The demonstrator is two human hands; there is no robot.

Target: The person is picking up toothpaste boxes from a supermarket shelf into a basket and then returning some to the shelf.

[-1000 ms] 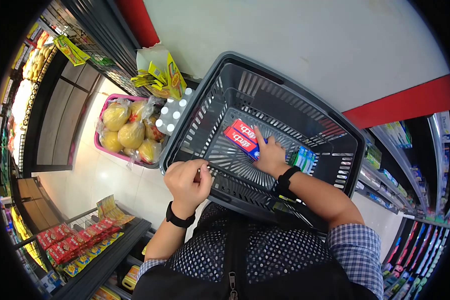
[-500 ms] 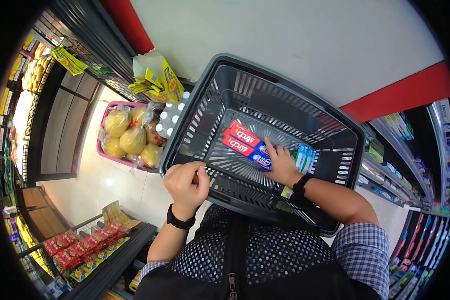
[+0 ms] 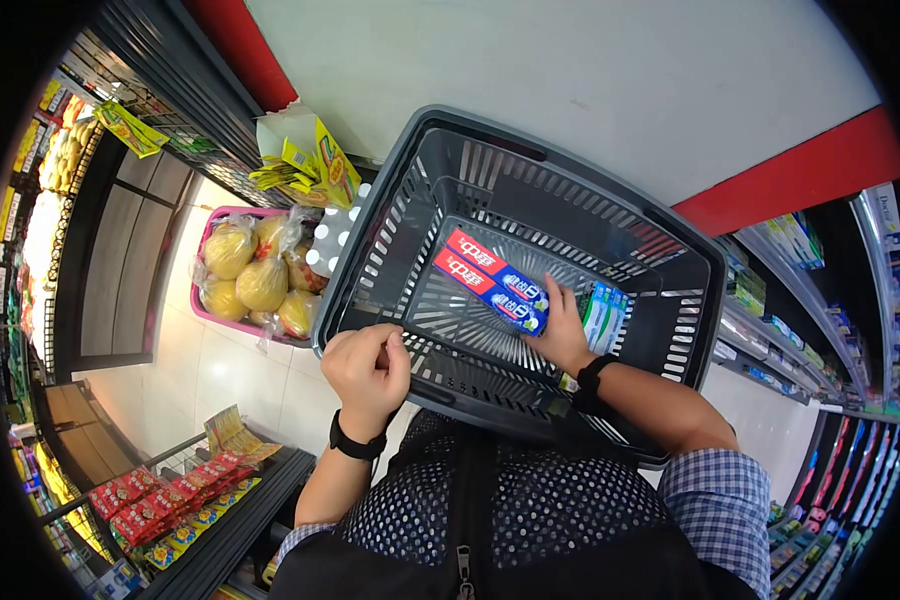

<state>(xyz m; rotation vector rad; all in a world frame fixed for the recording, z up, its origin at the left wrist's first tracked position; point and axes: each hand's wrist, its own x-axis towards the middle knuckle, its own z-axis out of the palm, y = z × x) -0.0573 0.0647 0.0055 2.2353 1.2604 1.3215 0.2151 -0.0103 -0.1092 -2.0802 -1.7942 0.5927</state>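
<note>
Inside the dark grey shopping basket [image 3: 620, 190], two red-and-blue toothpaste boxes [image 3: 490, 282] lie side by side, slanting down to the right. My right hand [image 3: 567, 338] reaches in from the right, its fingers and thumb closed around their blue end. Just beyond that hand, a blue-green and white package [image 3: 605, 315] rests against the basket's right side. My left hand [image 3: 368, 372] is a closed fist at the basket's near left rim. What its fingers hold, if anything, is hidden.
A pink crate [image 3: 208, 300] of bagged yellow fruit [image 3: 264, 283] stands left of the basket. Red snack packets [image 3: 160, 500] hang on a rack at lower left. Product shelves [image 3: 810, 330] line the right, and a white panel [image 3: 610, 80] rises behind the basket.
My right hand has closed around the end of the toothpaste boxes, which now lie more evenly lined up. My left fist has shifted slightly left along with the basket in view.
</note>
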